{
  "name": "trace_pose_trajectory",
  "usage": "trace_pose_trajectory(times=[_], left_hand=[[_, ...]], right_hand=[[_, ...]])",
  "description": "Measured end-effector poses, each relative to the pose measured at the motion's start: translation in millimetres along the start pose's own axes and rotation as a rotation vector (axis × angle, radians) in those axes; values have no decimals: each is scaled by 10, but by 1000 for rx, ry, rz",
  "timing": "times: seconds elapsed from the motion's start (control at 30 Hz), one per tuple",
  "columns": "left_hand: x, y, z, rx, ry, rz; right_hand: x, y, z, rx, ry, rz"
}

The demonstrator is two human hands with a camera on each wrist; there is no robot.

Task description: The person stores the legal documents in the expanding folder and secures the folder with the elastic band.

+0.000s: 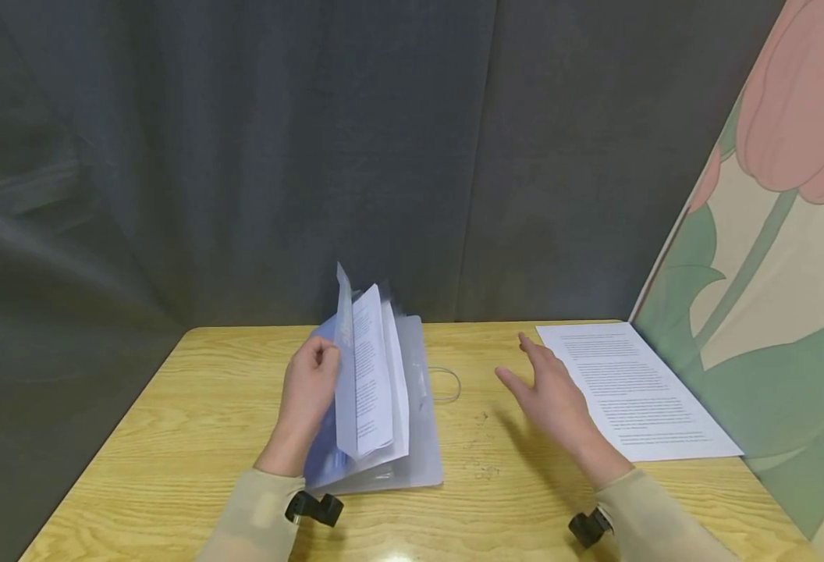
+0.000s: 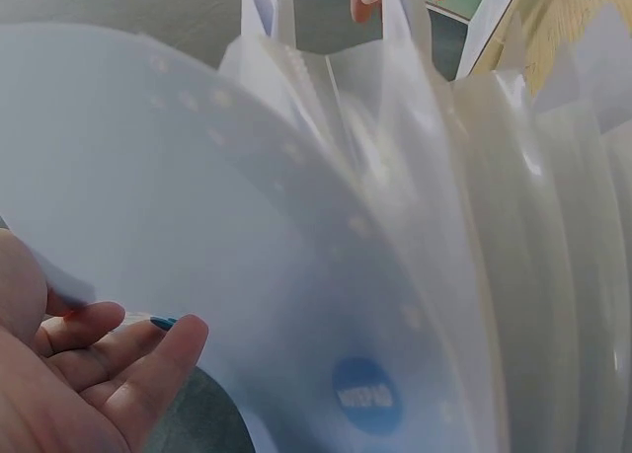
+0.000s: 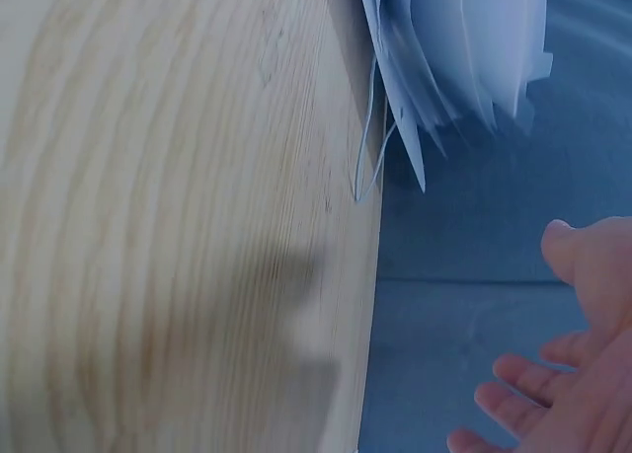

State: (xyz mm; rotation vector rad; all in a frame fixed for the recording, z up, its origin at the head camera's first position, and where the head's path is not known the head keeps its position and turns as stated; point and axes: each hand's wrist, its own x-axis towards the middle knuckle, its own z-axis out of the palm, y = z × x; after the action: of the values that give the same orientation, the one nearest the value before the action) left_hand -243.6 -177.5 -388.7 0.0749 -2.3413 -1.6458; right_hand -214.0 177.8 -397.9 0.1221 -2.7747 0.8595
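Note:
A translucent expanding file folder (image 1: 429, 445) stands partly fanned out at mid-table, with printed papers (image 1: 373, 367) between its leaves. My left hand (image 1: 307, 390) pinches the edge of its pale front cover (image 1: 346, 375) and holds it upright. The left wrist view shows this cover close up, with a round blue sticker (image 2: 365, 394), and several clear pocket dividers (image 2: 553, 226) behind it. To the right of the folder, my right hand (image 1: 552, 398) hovers over the table, thumb and fingers spread and holding nothing. Beside it lies a printed sheet (image 1: 644, 398).
A thin elastic loop (image 1: 458, 384) sticks out from the folder's right side onto the wooden table (image 1: 173, 421). A dark curtain (image 1: 314, 156) hangs behind the table. Along the right edge stands a panel with a tulip pattern (image 1: 791, 328).

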Motion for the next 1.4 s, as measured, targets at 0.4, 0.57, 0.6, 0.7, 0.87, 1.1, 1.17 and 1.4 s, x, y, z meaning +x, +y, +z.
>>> trace_pose_trajectory(times=[0.4,0.57,0.6,0.7,0.87,1.1,1.17,1.4], left_hand=[[5,0,1,1,4,10],[16,-1,2,-6,7,28],[18,0,4,-6,7,29],[17,8,10,-7,8,25],[11,21,21,-4,5,19],[16,25,24,-1,-5,14],[19,24,26,0,-7,11],[24,9,24,-5,-6,20]], right_hand=[[-1,371,-249,-83,-27,55],[12,587,-346,-123,-22,71],[16,629,-366,-129,-22,74],[18,746,-421,-145,-20,78],[2,938,-505,-161,-19,92],[5,1208,-570,-192,-3,112],[8,1281,-588,-204,-2,120],[-15,1485,-670,-230,-21,201]])
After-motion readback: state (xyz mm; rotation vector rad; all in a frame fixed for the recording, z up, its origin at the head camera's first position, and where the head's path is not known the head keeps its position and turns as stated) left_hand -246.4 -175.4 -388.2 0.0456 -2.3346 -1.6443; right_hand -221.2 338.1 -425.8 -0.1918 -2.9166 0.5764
